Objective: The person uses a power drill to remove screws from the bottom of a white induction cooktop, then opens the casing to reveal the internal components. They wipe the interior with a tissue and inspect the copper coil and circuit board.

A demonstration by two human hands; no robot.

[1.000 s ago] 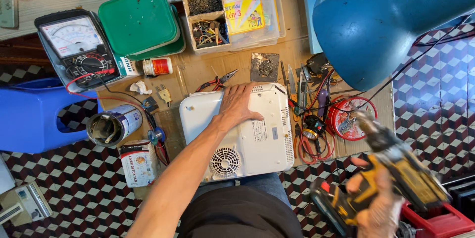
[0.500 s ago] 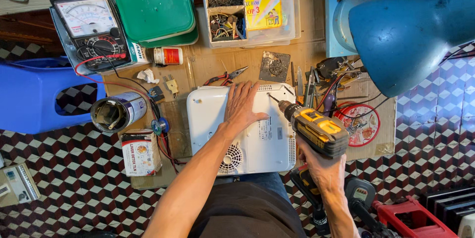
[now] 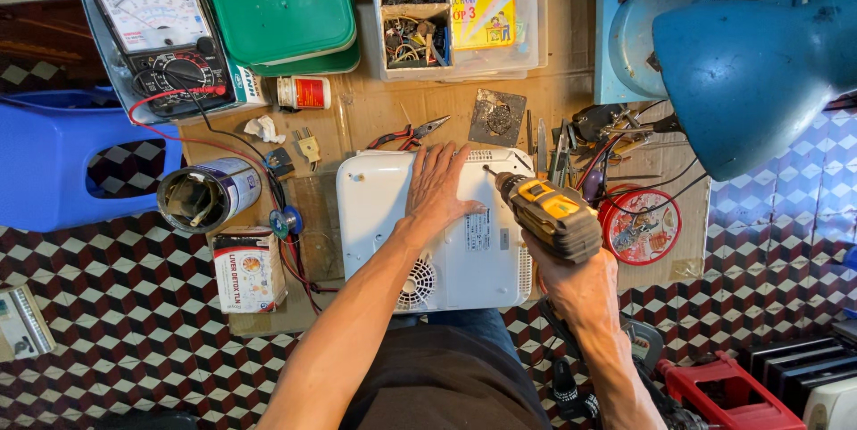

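**Packages, Labels and Displays**

A white carton [image 3: 249, 268] with orange print is laid left of the white appliance. A small rectangular label [image 3: 478, 230] is fixed on the appliance underside. A yellow printed packet [image 3: 483, 9] is stored in the clear box. A pale meter dial [image 3: 153, 13] is located top left.

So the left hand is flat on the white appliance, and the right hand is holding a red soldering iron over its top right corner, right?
Not quite. The head view shows the right hand gripping a yellow and black cordless drill, not a red soldering iron. The rest holds: the left hand lies flat on the white appliance, and the drill's bit points at the appliance's top right corner.
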